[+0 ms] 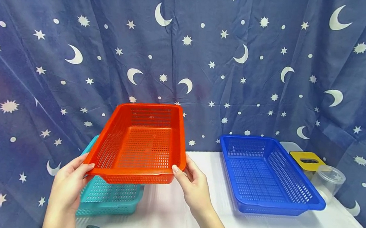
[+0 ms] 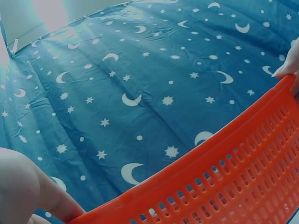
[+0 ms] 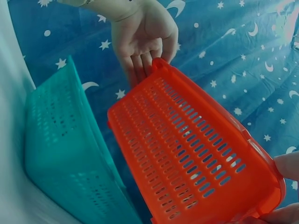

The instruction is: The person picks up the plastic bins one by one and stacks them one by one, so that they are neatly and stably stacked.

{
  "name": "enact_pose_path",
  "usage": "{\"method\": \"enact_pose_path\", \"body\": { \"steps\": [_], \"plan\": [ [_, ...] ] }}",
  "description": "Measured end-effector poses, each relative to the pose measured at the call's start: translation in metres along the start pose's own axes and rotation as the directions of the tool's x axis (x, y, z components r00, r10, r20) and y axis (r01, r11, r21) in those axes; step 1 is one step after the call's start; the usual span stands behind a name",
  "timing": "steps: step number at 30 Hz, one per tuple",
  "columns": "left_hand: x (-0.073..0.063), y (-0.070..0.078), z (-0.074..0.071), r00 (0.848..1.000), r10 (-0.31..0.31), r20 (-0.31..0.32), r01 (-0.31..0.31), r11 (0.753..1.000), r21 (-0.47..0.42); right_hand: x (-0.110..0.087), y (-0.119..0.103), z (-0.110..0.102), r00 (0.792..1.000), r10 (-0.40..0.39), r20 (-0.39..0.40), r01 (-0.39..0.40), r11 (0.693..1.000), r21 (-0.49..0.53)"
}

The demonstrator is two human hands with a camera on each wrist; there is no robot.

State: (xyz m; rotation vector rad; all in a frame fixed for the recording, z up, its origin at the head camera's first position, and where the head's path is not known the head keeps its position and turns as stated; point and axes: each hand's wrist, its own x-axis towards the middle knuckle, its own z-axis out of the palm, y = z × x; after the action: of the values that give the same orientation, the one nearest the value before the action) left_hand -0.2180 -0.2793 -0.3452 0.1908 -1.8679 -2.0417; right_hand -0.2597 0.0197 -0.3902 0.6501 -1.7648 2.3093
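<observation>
An orange-red perforated plastic basket (image 1: 147,140) is held up in the air, tilted so its inside shows in the head view. My left hand (image 1: 67,187) grips its near left corner, thumb over the rim. At the near right corner, my right hand (image 1: 195,187) pinches the rim with the thumb on top. The right wrist view shows the slotted side of the orange-red basket (image 3: 177,149) and the left hand (image 3: 145,39) at its far end. Below and behind it stands a teal basket (image 1: 109,196) on the table, partly covered by the orange-red one.
A blue basket (image 1: 260,179) sits on the white table (image 1: 171,218) at the right. Beside it stand a yellow-lidded container (image 1: 306,160) and a clear round jar (image 1: 328,181). A dark blue curtain (image 1: 210,57) with moons and stars hangs behind.
</observation>
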Motion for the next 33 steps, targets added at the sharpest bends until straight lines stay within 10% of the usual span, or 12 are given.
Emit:
{"method": "enact_pose_path", "body": {
  "steps": [33],
  "plan": [
    [0.000, 0.003, -0.023, 0.975, -0.002, -0.221, 0.044, 0.982, 0.184, -0.002, 0.017, 0.027, 0.998, 0.036, 0.057, -0.035, 0.999, -0.023]
  ]
}}
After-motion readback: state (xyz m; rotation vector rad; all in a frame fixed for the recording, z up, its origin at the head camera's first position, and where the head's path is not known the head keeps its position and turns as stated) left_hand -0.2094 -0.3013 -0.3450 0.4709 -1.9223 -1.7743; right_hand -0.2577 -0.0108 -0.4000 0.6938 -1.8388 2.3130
